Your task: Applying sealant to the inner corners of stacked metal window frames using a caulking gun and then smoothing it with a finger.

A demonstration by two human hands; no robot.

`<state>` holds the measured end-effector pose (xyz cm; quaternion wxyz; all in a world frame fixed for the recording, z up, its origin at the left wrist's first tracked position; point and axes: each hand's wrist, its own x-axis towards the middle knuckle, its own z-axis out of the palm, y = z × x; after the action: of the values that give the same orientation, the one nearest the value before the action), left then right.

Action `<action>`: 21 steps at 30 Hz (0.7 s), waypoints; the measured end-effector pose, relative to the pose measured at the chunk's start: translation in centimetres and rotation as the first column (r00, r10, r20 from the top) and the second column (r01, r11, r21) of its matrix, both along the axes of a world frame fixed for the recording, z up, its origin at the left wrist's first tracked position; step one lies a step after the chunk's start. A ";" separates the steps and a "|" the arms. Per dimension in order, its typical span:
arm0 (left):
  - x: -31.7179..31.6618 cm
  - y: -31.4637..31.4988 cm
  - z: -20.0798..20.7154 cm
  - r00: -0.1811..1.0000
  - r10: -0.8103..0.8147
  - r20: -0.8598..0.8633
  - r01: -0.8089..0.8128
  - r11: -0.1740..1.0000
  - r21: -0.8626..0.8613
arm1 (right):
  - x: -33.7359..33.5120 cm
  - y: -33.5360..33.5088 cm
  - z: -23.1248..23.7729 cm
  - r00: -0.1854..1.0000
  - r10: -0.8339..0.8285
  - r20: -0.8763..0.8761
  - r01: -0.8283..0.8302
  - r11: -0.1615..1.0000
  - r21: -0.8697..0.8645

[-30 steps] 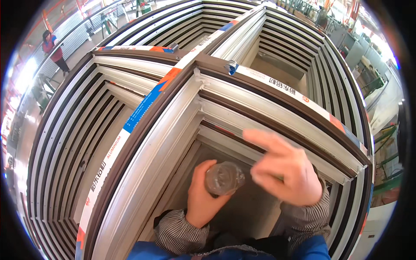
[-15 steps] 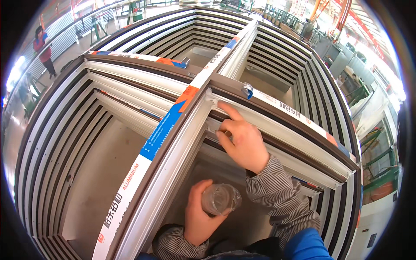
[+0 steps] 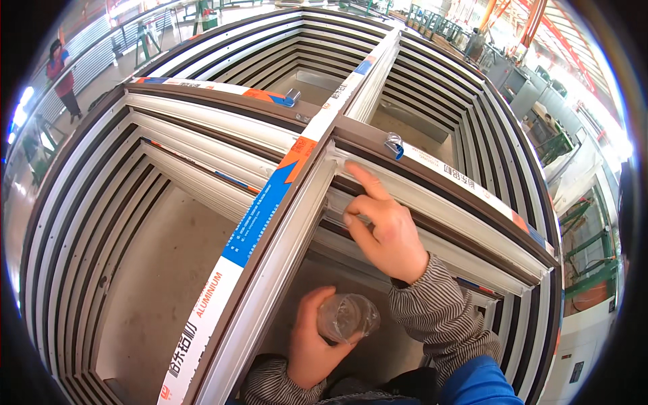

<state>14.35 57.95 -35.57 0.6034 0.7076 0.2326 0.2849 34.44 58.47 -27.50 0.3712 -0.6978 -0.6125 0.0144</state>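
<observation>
My left hand point(image 3: 316, 341) is wrapped around a clear plastic cup point(image 3: 347, 318), held low inside one compartment of a stack of window frames. The cup looks crinkled and see-through; I cannot make out what it contains. My right hand point(image 3: 390, 233) is above and to the right of the cup. Its index finger is stretched toward the inner corner point(image 3: 333, 152) of the top white and brown frame, close to where the bars cross. The thumb stands apart and the other fingers are curled, with nothing visible in them. Whether the fingertip touches the frame is hard to tell.
A long bar with white, blue and orange film point(image 3: 253, 219) runs along the left of my hands. Curled film ends point(image 3: 394, 145) stick up on the cross bars. Stacked frames surround me. A person point(image 3: 62, 81) stands far left; grey machinery point(image 3: 513, 84) is far right.
My right index finger has straightened somewhat near the corner, and the hand has shifted slightly right. My left hand keeps its hold on the cup. The whole view has moved a little.
</observation>
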 end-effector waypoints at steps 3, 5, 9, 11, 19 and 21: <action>0.0 -0.1 0.1 1.000 -0.005 0.002 0.006 1.000 -0.025 | 0.2 0.1 -0.2 0.999 -0.024 -0.024 0.024 1.000 0.003; 0.0 0.0 0.1 1.000 -0.005 0.012 0.005 0.999 -0.036 | 0.3 0.4 -0.4 1.000 -0.016 -0.010 0.016 1.000 -0.002; -0.2 -0.1 0.3 1.000 -0.017 0.004 0.017 1.000 -0.002 | -0.3 1.5 -0.7 0.993 -0.033 0.113 0.037 0.999 -0.027; -0.3 -0.2 0.3 1.000 -0.024 0.017 0.025 1.000 -0.015 | -0.5 2.2 -0.6 0.988 -0.049 0.148 0.058 0.997 -0.056; -0.8 -0.3 0.4 1.000 -0.030 -0.003 0.030 0.999 0.011 | 0.3 1.2 0.2 0.995 -0.055 0.089 0.060 0.996 -0.060; -0.8 -0.4 0.4 1.000 -0.028 0.008 0.028 1.000 -0.008 | 0.3 1.3 0.1 0.985 0.012 0.174 -0.017 1.000 0.026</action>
<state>13.54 57.60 -35.15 0.6109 0.7073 0.2216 0.2783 34.76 59.82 -27.44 0.3255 -0.6868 -0.6478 -0.0523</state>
